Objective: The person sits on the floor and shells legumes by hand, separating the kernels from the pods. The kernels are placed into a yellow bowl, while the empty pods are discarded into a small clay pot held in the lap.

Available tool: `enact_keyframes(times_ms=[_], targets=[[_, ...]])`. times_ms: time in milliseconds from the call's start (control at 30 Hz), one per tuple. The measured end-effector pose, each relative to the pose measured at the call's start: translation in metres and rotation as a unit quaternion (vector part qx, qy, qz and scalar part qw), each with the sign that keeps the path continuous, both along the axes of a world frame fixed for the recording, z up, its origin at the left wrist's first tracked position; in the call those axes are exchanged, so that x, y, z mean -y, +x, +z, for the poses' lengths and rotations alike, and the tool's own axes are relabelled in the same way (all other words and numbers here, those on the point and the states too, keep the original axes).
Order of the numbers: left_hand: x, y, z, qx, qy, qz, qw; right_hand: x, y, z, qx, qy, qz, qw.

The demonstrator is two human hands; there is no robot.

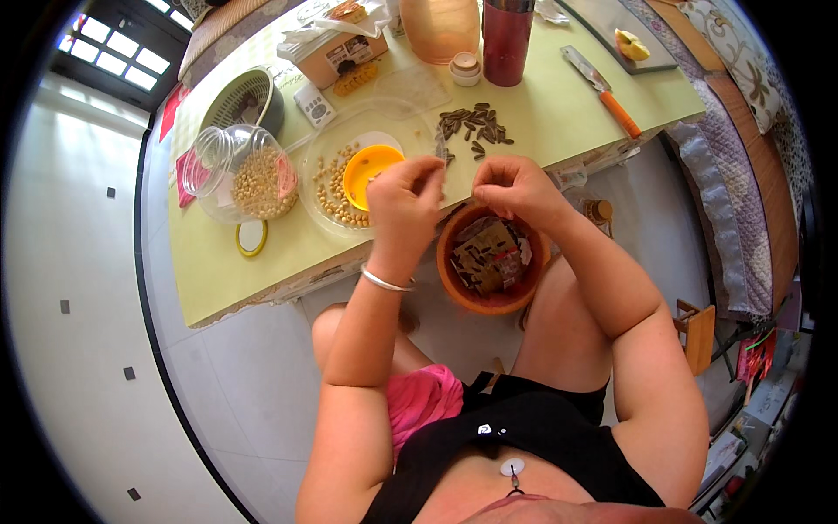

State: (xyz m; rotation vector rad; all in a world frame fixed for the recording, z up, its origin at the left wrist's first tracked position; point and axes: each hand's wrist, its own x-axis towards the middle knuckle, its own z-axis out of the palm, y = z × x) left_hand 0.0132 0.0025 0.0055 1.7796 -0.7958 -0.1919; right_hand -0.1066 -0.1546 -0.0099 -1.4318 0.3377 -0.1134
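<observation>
My left hand [407, 194], with a silver bangle on its wrist, is closed at the table's front edge, beside a small yellow bowl [360, 189]. My right hand [517, 189] has thumb and fingers pinched together above an orange-brown bin [452, 291] of packaging scraps and dark husks. What either hand holds, if anything, is too small or hidden. Dark striped sunflower seeds [480, 120] lie in a loose pile just beyond both hands. The yellow bowl stands on a clear round tray [316, 148] among pale round kernels [328, 194].
Left of the tray lies a clear jar [247, 179] of pale kernels, near a grey colander [278, 111]. A dark red flask [508, 44] and tissue box [336, 57] stand at the back. A knife [602, 92] with an orange handle lies right, near a cutting board [598, 26].
</observation>
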Motion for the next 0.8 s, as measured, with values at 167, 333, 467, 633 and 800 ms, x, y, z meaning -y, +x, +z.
enact_keyframes(times_ms=[167,333,467,633,800], targets=[[-0.018,0.032,0.020,0.245,0.087,0.088,0.962,0.014,-0.007,-0.009,0.011,-0.221,0.169,0.960],[-0.032,0.044,0.022,0.248,0.236,0.066,0.937,0.019,-0.008,-0.006,-0.065,-0.293,0.294,0.908],[-0.031,0.036,0.025,0.235,0.254,0.044,0.937,0.026,-0.008,0.005,-0.023,-0.247,0.260,0.933],[-0.026,0.016,0.031,0.208,0.156,-0.090,0.961,0.025,0.003,-0.005,0.023,-0.284,-0.035,0.958],[-0.013,-0.009,0.027,0.117,0.193,-0.212,0.951,0.025,0.021,-0.024,0.078,-0.406,-0.130,0.901]])
